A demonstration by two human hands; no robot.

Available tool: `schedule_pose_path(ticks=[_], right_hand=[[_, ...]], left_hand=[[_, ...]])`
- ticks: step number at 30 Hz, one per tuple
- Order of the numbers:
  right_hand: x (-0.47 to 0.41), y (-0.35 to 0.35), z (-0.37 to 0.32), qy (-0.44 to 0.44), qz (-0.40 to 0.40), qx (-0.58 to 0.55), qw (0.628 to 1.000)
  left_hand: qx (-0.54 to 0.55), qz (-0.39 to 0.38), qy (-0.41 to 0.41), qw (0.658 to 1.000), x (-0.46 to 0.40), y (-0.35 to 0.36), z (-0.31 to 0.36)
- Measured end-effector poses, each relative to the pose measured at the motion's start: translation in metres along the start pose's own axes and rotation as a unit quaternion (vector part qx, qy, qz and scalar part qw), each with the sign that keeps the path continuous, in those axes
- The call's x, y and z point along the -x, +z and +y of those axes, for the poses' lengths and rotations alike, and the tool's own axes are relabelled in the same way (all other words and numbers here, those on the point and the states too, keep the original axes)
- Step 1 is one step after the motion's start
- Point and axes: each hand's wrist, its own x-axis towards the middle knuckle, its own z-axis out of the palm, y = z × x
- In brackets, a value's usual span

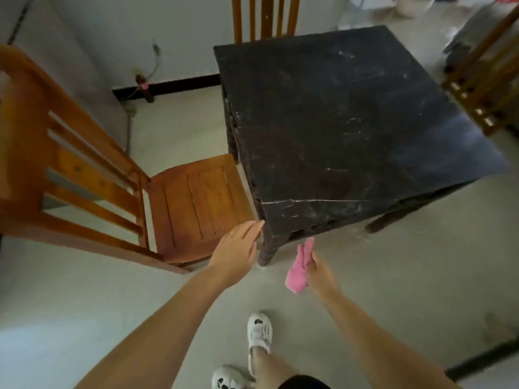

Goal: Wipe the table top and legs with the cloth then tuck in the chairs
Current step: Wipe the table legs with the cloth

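Looking down from my head, I see both my bare forearms stretched out ahead of me over a pale floor. My left hand (238, 249) is relaxed with the fingers nearly straight, holding nothing; its fingertips reach toward the near corner of the table, and I cannot tell whether they touch it. Just beyond and to the left of that hand is the wooden chair (193, 209), its slatted seat pointing at the table's side and its tall back rising far out to the left of my left arm. It stands pulled out, the seat only just meeting the table's edge.

My right hand (318, 272) is curled around the pink cloth (299, 266), which is bunched up, one end poking up past my fingers and the other hanging below my palm. The cloth is in the air, near the table's closest leg (268, 248) but not on it; that dark leg stands between my two hands, slightly ahead of them.

The black table (351, 122) spreads out beyond both hands, mostly ahead of and to the right of my right one. Its top is scuffed with pale marks and a thin light line near the corner. A second chair (265, 18) shows its back at the far side, well past my left hand, and a third chair (486, 77) stands far to the right of my right hand. Below my arms I see my feet in white slippers (259, 334).
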Motion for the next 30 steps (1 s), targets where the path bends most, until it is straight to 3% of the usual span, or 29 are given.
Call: schedule_pose_path(ticks=[5,9,14,19,24,27,30], right_hand=[[-0.010,0.021,-0.005,0.011,0.056,-0.090,0.994],[-0.014,0.040,-0.010,-0.009,0.131,-0.171,0.976],[-0.027,0.080,-0.020,-0.027,0.199,-0.279,0.939],[-0.045,0.123,-0.023,-0.067,0.300,-0.281,0.909],[-0.084,0.169,-0.008,-0.170,0.388,-0.213,0.880],[-0.122,0.192,0.011,-0.258,0.483,-0.125,0.827],[-0.159,0.217,0.044,-0.268,0.533,-0.079,0.799]], left_hand=[[-0.118,0.021,0.123,0.985,-0.052,-0.013,-0.012],[-0.192,-0.011,0.209,0.959,-0.079,-0.001,-0.025],[-0.202,-0.012,0.263,0.943,-0.092,0.022,-0.050],[-0.165,0.103,0.373,0.907,-0.113,0.036,-0.084],[-0.050,0.232,0.412,0.880,-0.131,0.077,-0.097],[0.019,0.336,0.442,0.832,-0.151,0.103,-0.097],[0.031,0.410,0.474,0.779,-0.171,0.105,-0.095]])
